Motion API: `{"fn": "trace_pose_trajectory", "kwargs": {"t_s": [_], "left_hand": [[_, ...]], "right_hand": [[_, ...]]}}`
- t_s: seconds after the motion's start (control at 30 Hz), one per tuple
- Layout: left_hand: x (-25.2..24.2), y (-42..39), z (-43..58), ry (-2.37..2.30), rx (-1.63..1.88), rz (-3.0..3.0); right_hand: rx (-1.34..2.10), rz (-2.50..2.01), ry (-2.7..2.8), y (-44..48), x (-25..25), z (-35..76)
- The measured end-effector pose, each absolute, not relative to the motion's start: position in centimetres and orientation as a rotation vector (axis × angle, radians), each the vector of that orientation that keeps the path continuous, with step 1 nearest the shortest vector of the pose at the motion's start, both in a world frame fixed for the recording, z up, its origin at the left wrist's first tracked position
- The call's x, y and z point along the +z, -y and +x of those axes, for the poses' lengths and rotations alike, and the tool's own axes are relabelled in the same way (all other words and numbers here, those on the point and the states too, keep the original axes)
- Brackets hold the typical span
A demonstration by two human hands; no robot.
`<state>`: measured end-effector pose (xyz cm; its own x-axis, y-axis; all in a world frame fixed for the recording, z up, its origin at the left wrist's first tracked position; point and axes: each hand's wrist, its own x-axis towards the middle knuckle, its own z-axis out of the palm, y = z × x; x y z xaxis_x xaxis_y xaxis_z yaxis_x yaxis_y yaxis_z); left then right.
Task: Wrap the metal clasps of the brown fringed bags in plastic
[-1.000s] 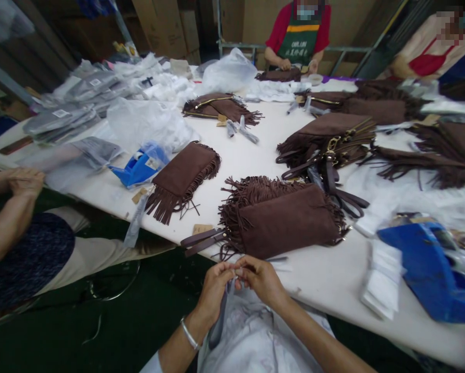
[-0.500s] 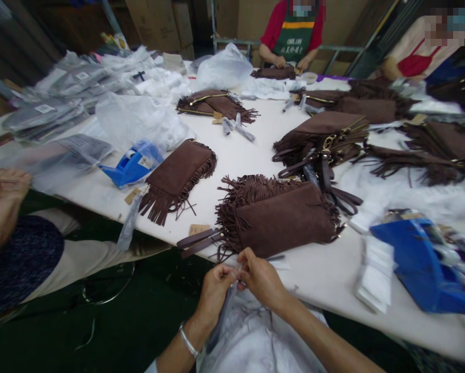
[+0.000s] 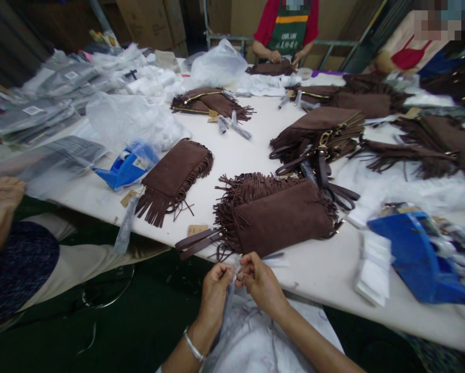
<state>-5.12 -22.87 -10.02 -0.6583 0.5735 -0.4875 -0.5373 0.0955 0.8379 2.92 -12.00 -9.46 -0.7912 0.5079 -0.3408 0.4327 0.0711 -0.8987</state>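
Note:
Close together at the table's near edge, my left hand [image 3: 213,292] and my right hand [image 3: 262,284] pinch the upper end of a clear plastic sleeve [image 3: 228,305]. The sleeve hangs down below the fingers, over white cloth on my lap; what it contains is hard to make out. Just beyond my fingertips lies a dark brown fringed bag [image 3: 282,220] with its wrist strap [image 3: 197,242] and a cardboard tag [image 3: 197,229] pointing left. A second fringed bag [image 3: 176,168] rests farther left, a plastic-wrapped piece [image 3: 126,228] hanging over the table edge beside it.
Blue tape dispensers stand left [image 3: 126,168] and right [image 3: 419,259]. A white packet stack [image 3: 373,267] sits near the right one. More brown bags [image 3: 321,132] and plastic bags [image 3: 220,65] cover the far side. Co-workers are at the left [image 3: 3,202] and across the table [image 3: 289,39].
The whole view has shifted slightly. Both my hands stay pinched at the sleeve's upper end, with the right fingers a little changed in position.

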Motion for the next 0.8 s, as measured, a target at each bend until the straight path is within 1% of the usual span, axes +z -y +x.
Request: {"fn": "trace_pose_trajectory", "kwargs": {"t_s": [0.17, 0.37, 0.47, 0.57, 0.67, 0.8], "left_hand": [[-10.3, 22.9, -5.2, -1.659, 1.645, 0.134], [-10.3, 23.0, -5.6, -1.79, 1.578, 0.197], [-10.1, 22.9, -5.5, -1.856, 1.533, 0.224], [-10.0, 22.9, -5.1, -1.895, 1.514, 0.269], [-9.7, 23.1, -4.7, -2.015, 1.487, 0.372], [-9.4, 23.3, -4.1, -2.24, 1.448, 0.626]], "right_hand": [[1.762, -1.046, 2.276, 12.5, -9.2, 2.6], [1.417, -1.035, 2.501, 12.6, -8.1, 3.4], [1.358, -1.008, 2.473, 12.5, -7.4, 4.5], [1.543, -0.993, 2.309, 12.9, -7.7, 4.9], [1.834, -1.102, 2.046, 13.7, -9.0, 4.4], [2.269, -1.314, 1.534, 14.3, -9.7, 3.8]]}}
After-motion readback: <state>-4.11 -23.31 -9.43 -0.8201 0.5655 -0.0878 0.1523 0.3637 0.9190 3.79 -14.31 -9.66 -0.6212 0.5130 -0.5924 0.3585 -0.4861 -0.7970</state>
